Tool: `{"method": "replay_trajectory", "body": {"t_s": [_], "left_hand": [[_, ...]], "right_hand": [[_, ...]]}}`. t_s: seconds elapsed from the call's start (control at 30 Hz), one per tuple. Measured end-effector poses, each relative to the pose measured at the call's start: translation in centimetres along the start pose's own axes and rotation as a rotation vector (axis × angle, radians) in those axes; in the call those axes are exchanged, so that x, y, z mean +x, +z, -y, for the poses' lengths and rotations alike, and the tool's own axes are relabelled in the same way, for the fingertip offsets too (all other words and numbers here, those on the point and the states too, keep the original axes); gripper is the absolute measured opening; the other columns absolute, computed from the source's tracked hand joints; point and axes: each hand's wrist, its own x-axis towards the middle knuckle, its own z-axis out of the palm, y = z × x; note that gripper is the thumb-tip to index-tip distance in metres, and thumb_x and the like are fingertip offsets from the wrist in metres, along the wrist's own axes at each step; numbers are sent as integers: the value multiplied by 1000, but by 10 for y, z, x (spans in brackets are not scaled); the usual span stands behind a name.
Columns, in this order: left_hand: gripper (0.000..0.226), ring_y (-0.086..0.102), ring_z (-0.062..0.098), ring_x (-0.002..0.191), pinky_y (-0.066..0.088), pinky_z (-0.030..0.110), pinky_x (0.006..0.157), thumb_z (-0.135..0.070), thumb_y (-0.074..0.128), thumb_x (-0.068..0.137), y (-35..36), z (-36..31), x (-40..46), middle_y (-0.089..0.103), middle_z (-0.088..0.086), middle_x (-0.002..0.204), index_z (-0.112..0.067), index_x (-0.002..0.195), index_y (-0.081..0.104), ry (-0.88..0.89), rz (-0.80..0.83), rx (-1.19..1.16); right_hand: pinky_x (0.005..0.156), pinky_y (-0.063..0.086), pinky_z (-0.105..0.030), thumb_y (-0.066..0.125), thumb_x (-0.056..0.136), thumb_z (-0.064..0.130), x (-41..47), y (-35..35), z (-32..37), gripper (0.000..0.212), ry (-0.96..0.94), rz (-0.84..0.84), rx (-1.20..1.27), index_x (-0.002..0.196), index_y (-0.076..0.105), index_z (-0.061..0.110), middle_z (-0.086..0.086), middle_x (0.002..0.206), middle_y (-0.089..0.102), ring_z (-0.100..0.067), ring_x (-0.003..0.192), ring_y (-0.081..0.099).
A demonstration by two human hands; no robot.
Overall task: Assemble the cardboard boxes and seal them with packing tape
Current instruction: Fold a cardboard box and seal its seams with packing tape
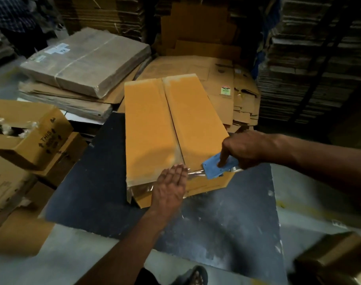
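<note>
Stacks of flat cardboard (311, 58) fill the dim background, with a wrapped bundle (87, 60) on the left and more flat blanks (233, 89) spread behind the work spot. Nearer, a dark mat (105, 171) covers the pale floor (77, 256), and open cartons (29, 132) sit at the left edge.

On the mat stands the box (165, 128), its 2 orange flaps folded shut and meeting at a centre seam that runs away from the person. Clear tape (194, 173) shows at the near end of the seam and wraps over the near edge; whether it runs the whole seam cannot be told from the sheen.

The right hand (247, 151) grips a blue dispenser (213, 168) at the near right of the box, fingers curled round it and forefinger pressing down on its top. The left hand (171, 186) lies flat, fingers straight and together, pressing the tape onto the near end of the seam, holding nothing.

By the look of it, this box is formed and its taping is near the end: the strip seems ready to be cut and smoothed down. Many blanks remain, so most of the job is probably still ahead.
</note>
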Motion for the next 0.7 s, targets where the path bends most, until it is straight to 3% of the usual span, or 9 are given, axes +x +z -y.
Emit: {"method": "replay_trajectory", "body": {"t_s": [0.17, 0.23, 0.3, 0.4, 0.47, 0.53, 0.6, 0.7], "left_hand": [[89, 69, 32, 119, 55, 46, 99, -10, 100, 48, 3, 0, -3, 68, 19, 133, 0, 131, 68, -16, 45, -66], [90, 70, 33, 118, 55, 47, 99, -11, 100, 46, 0, -2, -3, 68, 20, 132, 1, 130, 69, -32, 74, -80], [79, 70, 34, 117, 55, 49, 98, -13, 97, 55, -3, -6, -3, 69, 20, 131, 1, 128, 70, -66, 67, -105], [49, 63, 34, 129, 49, 49, 107, -25, 74, 87, -16, -24, 9, 64, 19, 138, -3, 130, 68, -38, -72, -200], [52, 59, 31, 134, 44, 47, 113, -32, 74, 89, -22, -45, 26, 62, 16, 142, -5, 133, 67, 77, -74, -243], [63, 60, 28, 132, 42, 44, 114, -37, 80, 82, -24, -72, 45, 63, 15, 141, -6, 135, 66, 151, 35, -228], [66, 52, 29, 141, 31, 42, 121, -34, 72, 88, -23, -88, 55, 54, 16, 152, -4, 145, 56, 108, 143, -235], [64, 21, 26, 158, 2, 38, 126, -21, 45, 103, -13, -88, 54, 24, 13, 169, -6, 162, 24, 104, 175, -164]], "right_hand": [[85, 44, -27, 73, 93, 33, -18, 15, -37, 49, 92, 78, -31, 135, 57, 52, 11, 141, 54, -15, 125, 55], [89, 47, -27, 71, 95, 35, -21, 20, -47, 49, 103, 89, -35, 137, 55, 54, 9, 143, 52, -16, 126, 54], [93, 51, -30, 70, 96, 35, -22, 23, -51, 48, 93, 79, -25, 137, 55, 54, 9, 143, 53, -16, 126, 53], [92, 51, -27, 68, 97, 34, -20, 25, -54, 43, 81, 71, -13, 136, 58, 50, 7, 142, 53, -15, 123, 54], [92, 49, -26, 68, 98, 33, -18, 24, -56, 42, 68, 66, -12, 136, 59, 47, 7, 142, 53, -15, 123, 55], [89, 46, -25, 68, 97, 30, -17, 23, -55, 41, 46, 48, 1, 135, 61, 45, 7, 141, 55, -16, 123, 55], [85, 44, -24, 70, 95, 28, -15, 23, -54, 40, 39, 14, 14, 132, 64, 43, 8, 138, 58, -16, 121, 56], [82, 42, -21, 73, 93, 26, -15, 25, -61, 44, 71, 55, 88, 131, 64, 45, 8, 137, 56, -15, 115, 57]]}}
